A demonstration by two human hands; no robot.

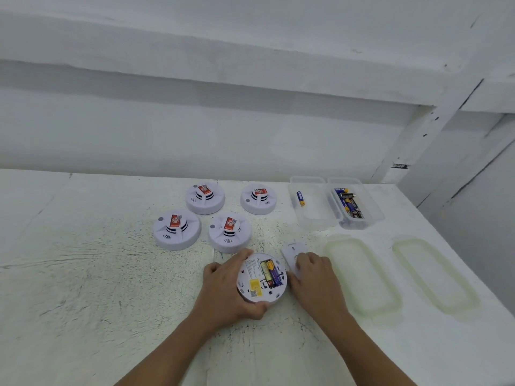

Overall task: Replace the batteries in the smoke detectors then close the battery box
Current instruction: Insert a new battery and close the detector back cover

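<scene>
Upturned smoke detector (262,277) near middle of table (97,274), batteries (269,274) in its bay; left hand (225,288) grips its rim; right hand (312,277) curls over loose cover (289,253) just beside; four detectors (177,229) behind; battery box (374,210) far right, lid (434,274) off.

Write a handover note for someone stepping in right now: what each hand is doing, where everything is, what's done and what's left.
Left hand grips the upturned detector, two batteries in its open bay.
Right hand lies on the loose cover beside it; grip unclear.
Four more detectors sit face up behind.
Left box holds one battery, right box several; both lids lie on the table.
Done: this bay is filled, new or old unknown.
Left: refit the cover, check the other four, lid the boxes.
</scene>
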